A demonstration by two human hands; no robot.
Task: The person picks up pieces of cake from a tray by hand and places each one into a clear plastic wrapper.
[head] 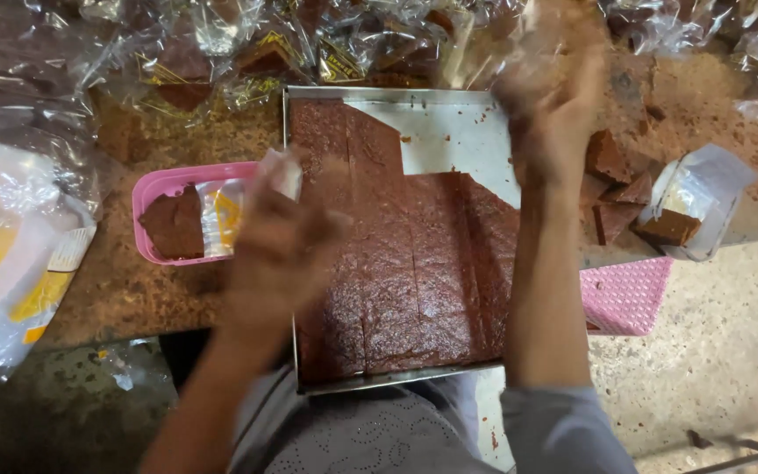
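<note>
While both hands blur mid-motion, brown slab (414,272) in metal tray (449,132) on lap roughly two-thirds uncut-out; top-right corner emptied. Left hand (278,241) fingers closed round clear wrapper (284,171); right hand (554,114) grip unreadable. Wrapped pieces (265,53) piled behind, loose pieces (611,189) on counter (133,290).

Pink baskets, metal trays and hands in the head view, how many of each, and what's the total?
Pink baskets: 2, one left of the tray, one at its right
Metal trays: 1, holding the cut brown slab
Hands: 2, left hand and right hand, both blurred
Total: 5
</note>
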